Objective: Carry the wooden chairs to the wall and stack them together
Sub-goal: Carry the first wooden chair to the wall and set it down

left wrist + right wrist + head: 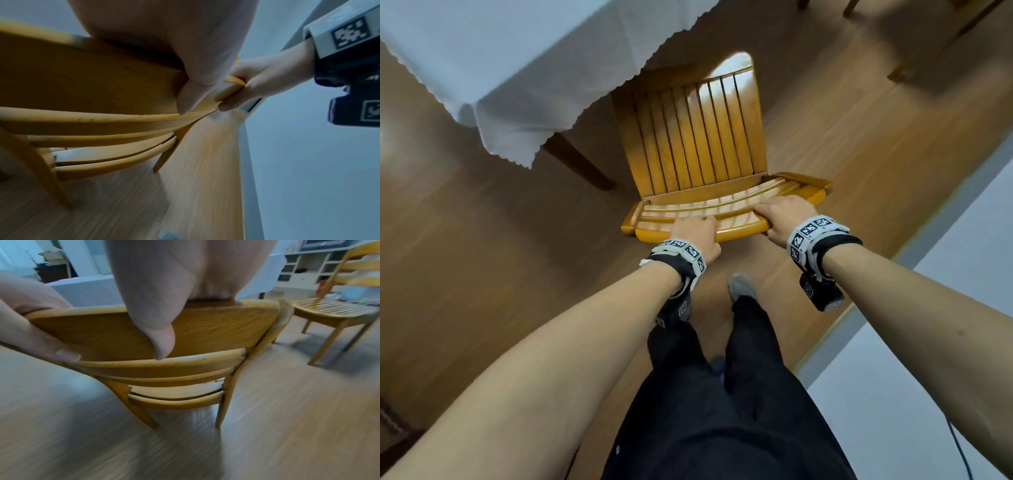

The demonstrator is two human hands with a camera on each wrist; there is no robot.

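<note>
Beside the cloth-covered table (493,58), I had both hands on the top rail of one wooden chair (688,137): left hand (697,234) and right hand (782,217) each curled over the rail, thumbs behind. I judged the chair rigid, fairly heavy and smooth with varnish, so the rail near the two uprights seemed the surest hold. Two chairs could be counted: this one and a second chair (333,309) standing well apart.
</note>
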